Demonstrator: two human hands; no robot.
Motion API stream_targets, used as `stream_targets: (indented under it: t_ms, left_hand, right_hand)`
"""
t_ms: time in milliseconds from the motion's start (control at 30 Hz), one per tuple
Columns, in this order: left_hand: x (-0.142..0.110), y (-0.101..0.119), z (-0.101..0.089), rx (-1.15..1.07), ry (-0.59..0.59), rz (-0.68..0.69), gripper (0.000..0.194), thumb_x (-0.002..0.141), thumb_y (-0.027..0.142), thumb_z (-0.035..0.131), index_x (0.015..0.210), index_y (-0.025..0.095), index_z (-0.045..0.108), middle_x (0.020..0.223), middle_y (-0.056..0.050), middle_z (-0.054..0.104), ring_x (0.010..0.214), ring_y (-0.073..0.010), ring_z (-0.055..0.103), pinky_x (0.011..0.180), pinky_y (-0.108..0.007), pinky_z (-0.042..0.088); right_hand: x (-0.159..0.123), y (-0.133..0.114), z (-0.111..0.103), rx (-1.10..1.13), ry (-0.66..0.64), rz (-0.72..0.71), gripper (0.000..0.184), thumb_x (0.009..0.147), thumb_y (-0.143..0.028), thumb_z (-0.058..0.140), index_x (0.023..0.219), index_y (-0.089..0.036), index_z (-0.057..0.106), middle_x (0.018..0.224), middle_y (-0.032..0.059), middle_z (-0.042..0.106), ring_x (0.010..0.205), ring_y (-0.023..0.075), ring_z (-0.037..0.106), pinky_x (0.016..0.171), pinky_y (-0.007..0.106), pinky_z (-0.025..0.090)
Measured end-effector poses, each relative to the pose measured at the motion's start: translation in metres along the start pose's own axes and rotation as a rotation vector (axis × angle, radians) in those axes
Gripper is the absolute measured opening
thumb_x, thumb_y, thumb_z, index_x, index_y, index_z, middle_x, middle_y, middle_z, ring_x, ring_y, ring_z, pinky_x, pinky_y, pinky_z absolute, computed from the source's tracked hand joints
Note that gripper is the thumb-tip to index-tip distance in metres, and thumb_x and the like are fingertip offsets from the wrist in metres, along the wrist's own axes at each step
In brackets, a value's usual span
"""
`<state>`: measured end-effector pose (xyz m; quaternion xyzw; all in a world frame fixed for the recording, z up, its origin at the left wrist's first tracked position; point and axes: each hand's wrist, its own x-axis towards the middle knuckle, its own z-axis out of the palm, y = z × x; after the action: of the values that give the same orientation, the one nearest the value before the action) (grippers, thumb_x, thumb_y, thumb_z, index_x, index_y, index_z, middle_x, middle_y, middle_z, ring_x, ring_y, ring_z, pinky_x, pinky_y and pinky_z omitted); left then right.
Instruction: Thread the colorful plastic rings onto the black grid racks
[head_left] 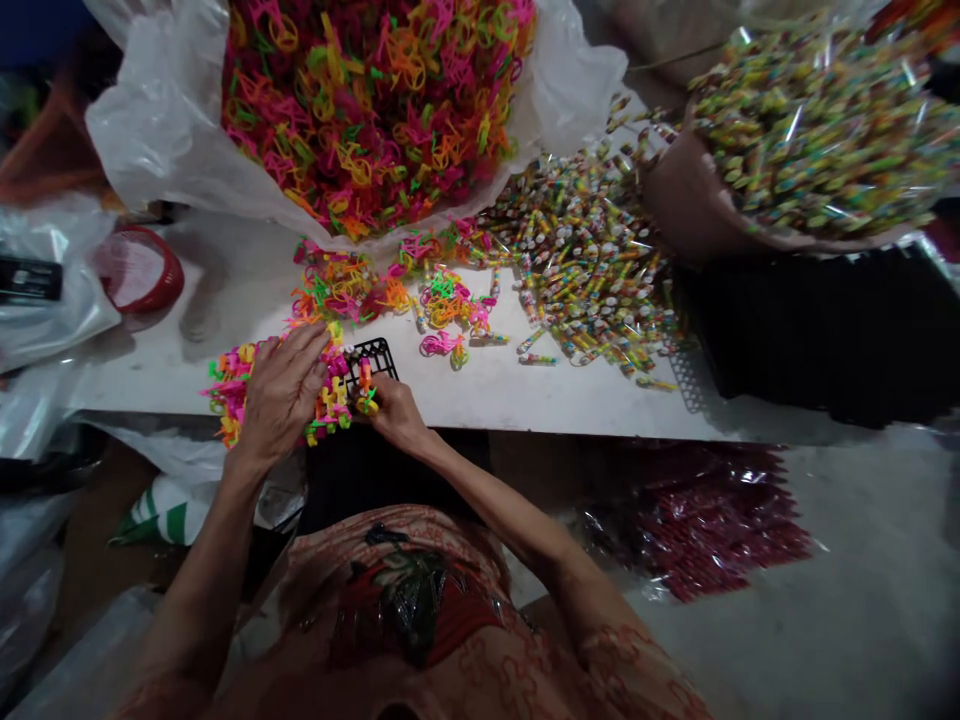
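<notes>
My left hand (pixel 283 390) lies flat, fingers stretched out, on a row of bright plastic toy pieces (pixel 227 392) at the near edge of the white table (pixel 525 390). My right hand (pixel 395 410) is closed in a pinch on a small orange and green plastic piece (pixel 365 385), held at a small black grid tray (pixel 373 357). More loose neon plastic pieces (pixel 442 300) lie scattered just beyond the tray.
A large clear bag of neon plastic pieces (pixel 375 100) stands at the back. Wrapped candy sticks (pixel 592 260) spread over the table's right; more fill a basin (pixel 817 130). A black crate (pixel 825 330) sits right, a red bowl (pixel 139 270) left, red packets (pixel 697 520) below.
</notes>
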<state>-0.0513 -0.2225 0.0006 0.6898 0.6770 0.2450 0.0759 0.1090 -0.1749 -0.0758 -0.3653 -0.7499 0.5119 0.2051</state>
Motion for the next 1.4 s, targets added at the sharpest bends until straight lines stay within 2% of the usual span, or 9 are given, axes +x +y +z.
stream_targets:
  t_ms: [267,433,567,667,767,900,1033,1267,1400]
  left_hand:
    - [0.003,0.006,0.000,0.187,-0.266,0.004,0.053,0.099,0.046,0.028,0.146,0.025,0.043,0.154,-0.009,0.043,0.146,-0.0291,0.032,0.117,-0.057,0.019]
    - [0.001,0.010,0.001,0.216,-0.278,0.055,0.047,0.098,0.048,0.032,0.138,0.033,0.052,0.154,-0.006,0.042,0.148,-0.0329,0.026,0.117,-0.062,0.014]
    - [0.000,0.004,0.001,0.174,-0.189,0.101,0.046,0.098,0.046,0.034,0.137,0.030,0.052,0.154,-0.009,0.043,0.145,-0.0349,0.032,0.114,-0.064,0.021]
    - [0.003,0.003,-0.002,0.151,-0.061,0.102,0.044,0.097,0.043,0.040,0.136,0.028,0.053,0.152,-0.011,0.045,0.142,-0.0349,0.038,0.113,-0.062,0.026]
    - [0.011,0.012,-0.003,0.111,0.013,0.077,0.040,0.096,0.041,0.044,0.132,0.028,0.056,0.146,-0.010,0.053,0.138,-0.0321,0.045,0.112,-0.058,0.030]
    - [0.022,0.035,0.010,0.023,0.008,0.056,0.038,0.096,0.042,0.046,0.126,0.025,0.061,0.134,-0.010,0.063,0.127,-0.0286,0.056,0.107,-0.050,0.039]
    - [0.032,0.049,0.024,-0.031,-0.039,0.022,0.044,0.095,0.045,0.046,0.131,0.022,0.057,0.133,-0.011,0.063,0.126,-0.0270,0.056,0.106,-0.046,0.041]
    - [0.040,0.018,0.001,0.152,0.004,-0.035,0.043,0.097,0.042,0.040,0.133,0.025,0.055,0.147,-0.010,0.052,0.136,-0.0296,0.046,0.113,-0.053,0.029]
    - [0.031,0.002,0.004,0.217,-0.187,0.025,0.046,0.099,0.038,0.031,0.135,0.022,0.054,0.146,-0.010,0.053,0.138,-0.0319,0.045,0.111,-0.055,0.029]
  right_hand:
    - [0.000,-0.022,-0.008,-0.455,-0.217,0.018,0.024,0.082,-0.007,0.050,0.100,-0.018,0.061,0.112,0.0084,0.059,0.087,0.0187,0.060,0.071,0.028,0.043]
    - [0.004,-0.029,-0.008,-0.493,-0.287,0.002,0.022,0.086,-0.012,0.051,0.105,-0.016,0.062,0.114,0.0103,0.060,0.085,0.0191,0.061,0.071,0.030,0.046]
    - [0.000,-0.008,-0.055,-0.307,-0.086,-0.020,0.033,0.080,-0.012,0.060,0.113,-0.017,0.063,0.105,0.0073,0.064,0.089,0.0180,0.061,0.079,0.029,0.048]
    - [-0.004,0.009,-0.108,-0.450,0.200,0.178,0.025,0.084,-0.017,0.057,0.107,-0.017,0.067,0.106,0.0111,0.066,0.089,0.0216,0.062,0.078,0.033,0.047]
    - [-0.004,0.020,-0.136,-0.549,0.210,0.302,0.014,0.081,-0.020,0.059,0.091,-0.016,0.069,0.091,0.0108,0.068,0.086,0.0235,0.062,0.076,0.035,0.046]
    - [-0.005,0.023,-0.123,-0.180,0.250,0.292,0.006,0.076,-0.020,0.060,0.077,-0.017,0.065,0.069,0.0025,0.064,0.067,0.0169,0.061,0.067,0.030,0.047]
    - [-0.008,0.014,-0.100,0.343,0.276,0.186,0.023,0.075,-0.037,0.065,0.087,-0.018,0.064,0.063,-0.0028,0.060,0.054,0.0116,0.055,0.057,0.026,0.048]
    - [0.015,-0.006,-0.081,-0.384,0.435,0.177,0.019,0.085,-0.013,0.051,0.096,-0.017,0.066,0.114,0.0143,0.062,0.094,0.0221,0.060,0.075,0.032,0.047]
    - [0.039,-0.012,-0.045,-0.460,0.051,0.002,0.024,0.087,-0.016,0.052,0.108,-0.021,0.063,0.117,0.0099,0.059,0.096,0.0219,0.060,0.073,0.030,0.047]
